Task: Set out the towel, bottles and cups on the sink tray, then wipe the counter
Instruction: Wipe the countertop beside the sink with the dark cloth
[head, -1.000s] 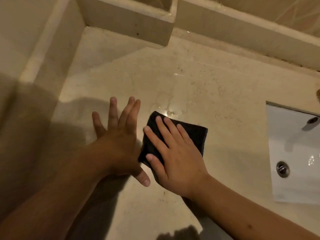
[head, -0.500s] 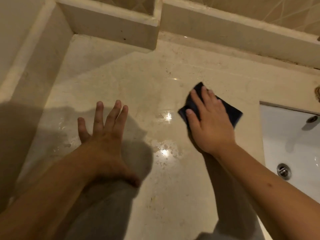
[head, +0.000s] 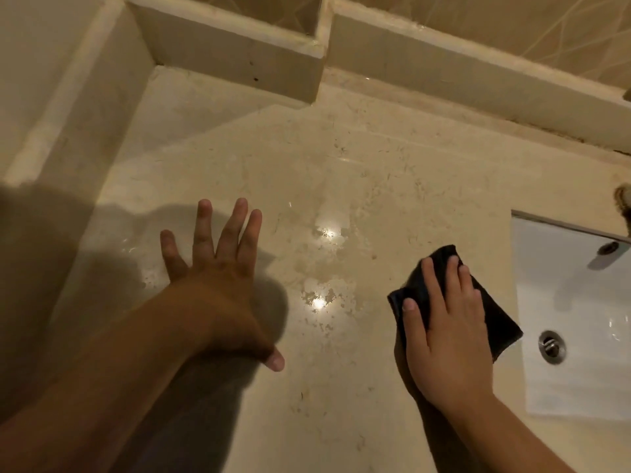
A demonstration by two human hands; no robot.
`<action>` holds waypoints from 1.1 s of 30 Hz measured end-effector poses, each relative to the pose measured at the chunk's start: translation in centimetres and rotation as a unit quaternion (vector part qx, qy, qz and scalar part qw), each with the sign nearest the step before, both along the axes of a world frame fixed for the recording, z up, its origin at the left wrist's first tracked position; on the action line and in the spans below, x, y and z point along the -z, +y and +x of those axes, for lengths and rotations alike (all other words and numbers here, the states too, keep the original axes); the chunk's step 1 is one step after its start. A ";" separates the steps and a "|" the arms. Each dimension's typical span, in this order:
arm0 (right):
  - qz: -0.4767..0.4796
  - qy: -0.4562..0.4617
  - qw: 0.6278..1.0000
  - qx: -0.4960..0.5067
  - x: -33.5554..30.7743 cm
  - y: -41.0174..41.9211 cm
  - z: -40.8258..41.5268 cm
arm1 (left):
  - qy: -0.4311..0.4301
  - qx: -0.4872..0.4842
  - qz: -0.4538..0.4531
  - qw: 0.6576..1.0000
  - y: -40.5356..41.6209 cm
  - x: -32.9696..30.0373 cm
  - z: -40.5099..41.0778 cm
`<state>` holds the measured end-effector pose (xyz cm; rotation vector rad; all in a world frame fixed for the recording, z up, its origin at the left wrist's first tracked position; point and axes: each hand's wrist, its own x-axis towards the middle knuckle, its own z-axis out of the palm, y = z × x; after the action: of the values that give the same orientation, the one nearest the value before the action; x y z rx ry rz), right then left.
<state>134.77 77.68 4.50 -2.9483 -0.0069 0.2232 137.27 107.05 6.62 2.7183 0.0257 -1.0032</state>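
A folded black cloth (head: 495,315) lies flat on the beige marble counter (head: 341,172), close to the left edge of the sink. My right hand (head: 444,329) presses down on the cloth with its fingers spread over it. My left hand (head: 218,274) rests flat on the counter to the left, fingers apart and holding nothing. Wet patches glint on the counter between the two hands. No tray, towel, bottles or cups are in view.
A white sink basin (head: 580,319) with a metal drain (head: 550,346) is set into the counter at the right. A raised stone ledge (head: 239,56) runs along the back and the left side. Part of a tap (head: 625,206) shows at the right edge.
My right hand has slid the black cloth from beside my left hand out to the right, then back toward me along the sink's edge. My left hand has stayed planted on the counter.
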 end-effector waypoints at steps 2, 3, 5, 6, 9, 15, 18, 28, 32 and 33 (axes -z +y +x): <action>0.000 0.000 0.998 -0.061 0.1 2.8 -0.2 | -0.005 0.001 0.003 1.000 0.1 0.3 0.0; -0.001 0.000 0.996 -0.093 0.2 4.3 -0.2 | -0.006 0.002 0.003 1.000 0.1 0.4 0.1; -0.003 -0.004 0.988 -0.157 0.4 7.1 0.4 | -0.008 0.003 0.006 1.000 0.0 0.7 0.2; -0.001 -0.008 0.982 -0.188 0.5 8.3 0.9 | -0.009 0.002 0.010 1.000 0.0 0.7 0.2; 0.012 -0.022 0.964 -0.265 0.7 10.8 3.4 | -0.011 0.001 0.018 1.000 0.1 0.9 0.3; 0.034 -0.030 0.955 -0.293 0.8 12.2 10.3 | -0.027 0.005 -0.002 1.000 0.4 0.8 0.2; 0.036 -0.026 0.972 -0.229 0.5 10.5 13.1 | -0.031 0.001 -0.009 0.999 0.5 0.5 0.0; 0.003 -0.017 1.000 0.001 0.8 1.6 7.6 | 0.008 0.007 0.002 1.000 0.2 0.1 0.2; 0.009 -0.004 0.999 -0.042 -0.4 5.3 3.5 | 0.018 0.012 -0.001 1.000 0.3 0.1 0.4; 0.038 0.011 0.997 -0.068 -0.8 6.2 2.5 | 0.024 0.013 0.002 1.000 0.3 0.1 0.5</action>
<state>137.24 83.92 5.31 -2.8711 -0.2092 0.2694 137.72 107.39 6.53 2.7046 0.0007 -1.0758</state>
